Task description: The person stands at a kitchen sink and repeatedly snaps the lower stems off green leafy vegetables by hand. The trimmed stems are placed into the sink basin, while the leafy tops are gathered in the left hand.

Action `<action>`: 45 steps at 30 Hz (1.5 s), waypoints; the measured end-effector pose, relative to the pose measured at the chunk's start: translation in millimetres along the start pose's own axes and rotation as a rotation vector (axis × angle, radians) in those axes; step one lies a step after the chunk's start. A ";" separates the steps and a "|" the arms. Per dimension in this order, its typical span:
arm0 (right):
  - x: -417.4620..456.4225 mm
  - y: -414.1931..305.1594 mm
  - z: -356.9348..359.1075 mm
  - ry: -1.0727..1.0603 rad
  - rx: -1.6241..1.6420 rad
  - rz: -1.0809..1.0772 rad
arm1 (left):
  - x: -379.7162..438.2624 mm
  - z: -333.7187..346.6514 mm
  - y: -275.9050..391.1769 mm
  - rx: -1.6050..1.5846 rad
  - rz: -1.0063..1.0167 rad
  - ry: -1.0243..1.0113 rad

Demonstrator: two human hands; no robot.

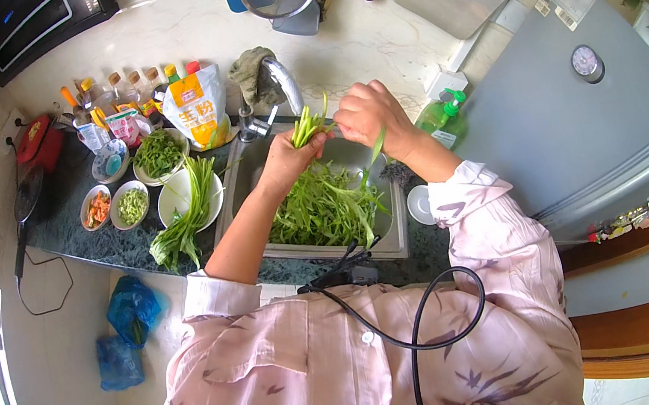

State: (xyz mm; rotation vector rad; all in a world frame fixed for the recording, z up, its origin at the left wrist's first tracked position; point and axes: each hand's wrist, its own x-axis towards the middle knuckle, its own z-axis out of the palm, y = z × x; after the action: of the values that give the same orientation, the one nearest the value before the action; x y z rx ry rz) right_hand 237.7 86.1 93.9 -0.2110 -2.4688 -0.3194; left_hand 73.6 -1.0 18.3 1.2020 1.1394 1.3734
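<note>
My left hand is closed around a bunch of green leafy-vegetable stems, over the steel sink. Just right of it, my right hand has its fingers bent at the stem ends, and a long leaf hangs below that palm. Underneath both hands, a heap of loose greens fills much of the sink. On the counter at left, more long stems with leaves lie across a white bowl, their leafy ends hanging over its edge.
Bowls of chopped greens, diced green vegetable and orange pieces stand at left, near a starch bag and bottles. A faucet rises behind the sink. A green soap bottle and a fridge are at right.
</note>
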 end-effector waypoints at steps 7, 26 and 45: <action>-12.3 27.7 20.7 0.197 0.358 0.634 | -0.9 -4.3 -14.5 -0.047 -0.086 0.023; -20.2 24.7 58.5 0.245 0.756 0.820 | -3.5 -7.4 -12.8 -0.105 -0.116 -0.006; -63.8 -49.4 46.8 0.024 0.050 0.336 | 16.9 -7.7 -9.5 -0.332 -0.080 0.423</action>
State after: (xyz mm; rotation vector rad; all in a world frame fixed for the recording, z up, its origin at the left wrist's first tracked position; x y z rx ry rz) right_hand 249.9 47.1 10.0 -0.5881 -2.3619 -0.1152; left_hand 65.5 16.4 10.2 0.6391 1.1681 1.7244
